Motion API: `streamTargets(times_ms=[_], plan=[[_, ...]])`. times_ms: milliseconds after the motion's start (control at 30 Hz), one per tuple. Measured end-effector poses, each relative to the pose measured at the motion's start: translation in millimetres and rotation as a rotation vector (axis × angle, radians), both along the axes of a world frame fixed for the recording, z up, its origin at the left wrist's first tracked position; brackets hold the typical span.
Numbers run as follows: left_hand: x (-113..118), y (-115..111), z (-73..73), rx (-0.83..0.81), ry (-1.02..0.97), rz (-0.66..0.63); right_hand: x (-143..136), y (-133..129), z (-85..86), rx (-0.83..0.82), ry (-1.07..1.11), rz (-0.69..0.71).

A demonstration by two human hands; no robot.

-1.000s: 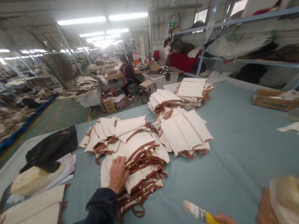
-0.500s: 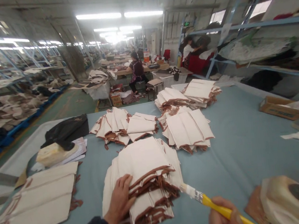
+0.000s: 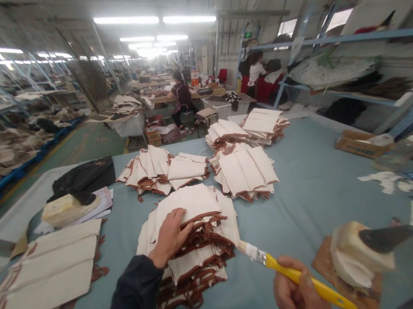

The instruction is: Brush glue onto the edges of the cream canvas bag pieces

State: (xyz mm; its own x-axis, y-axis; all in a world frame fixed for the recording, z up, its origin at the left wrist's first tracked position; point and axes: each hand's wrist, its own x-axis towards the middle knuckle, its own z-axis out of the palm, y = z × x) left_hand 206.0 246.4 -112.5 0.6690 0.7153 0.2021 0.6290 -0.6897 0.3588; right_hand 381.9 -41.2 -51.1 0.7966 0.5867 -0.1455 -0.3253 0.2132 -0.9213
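Note:
My left hand point(image 3: 171, 238) lies on the near stack of cream fabric pieces point(image 3: 193, 202), fingers stretched over the top piece and thumb near its brown-trimmed edge. Below the hand, layers with brown edging and loose brown strips hang out in steps. In my right hand point(image 3: 298, 294) is a paintbrush point(image 3: 296, 276) with a yellow handle and a pale-coated tip. Its bristles are at the stack's right edge; whether they touch it I cannot tell. Right of that hand stands a pale, crusted container point(image 3: 349, 252) with a dark handle-like piece sticking out, on a brown board.
More cream stacks point(image 3: 247, 170) lie farther back on the blue-green table point(image 3: 312, 178). Flat panels point(image 3: 52, 269) spread at the left, near a crusted pale block point(image 3: 70, 210) and a black cloth point(image 3: 83, 177). A cardboard box point(image 3: 362, 144) sits at right. Two people work beyond.
The view has swung to the right, showing more of the crusted container. My left hand has slid farther up the stack. My right hand keeps the paintbrush by the stack's right edge.

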Motion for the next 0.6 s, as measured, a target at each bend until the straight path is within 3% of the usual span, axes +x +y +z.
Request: streamTargets(times_ms=[133, 267, 367, 467, 533, 600], plan=[[27, 13, 2.5, 0.011, 0.025, -0.024, -1, -6, 3.6, 0.004, -0.028, -0.028], [21, 8, 16.5, 0.003, -0.007, -0.078, -1, -9, 10.9, 0.020, -0.040, -0.070], [-7, -20, 26.5, -0.011, -0.067, -0.113, 0, -9, 19.6, 0.011, -0.095, -0.099], [-48, -61, 23.1, -0.065, -0.113, -0.121, 1, -10, 26.7, 0.005, -0.171, -0.097], [-76, -87, 12.4, -0.100, -0.155, -0.028, -1, -11, 28.3, 0.008, -0.186, -0.074], [-96, -109, -3.1, -0.115, -0.217, 0.180, -4, -12, 27.4, 0.011, -0.183, -0.037]])
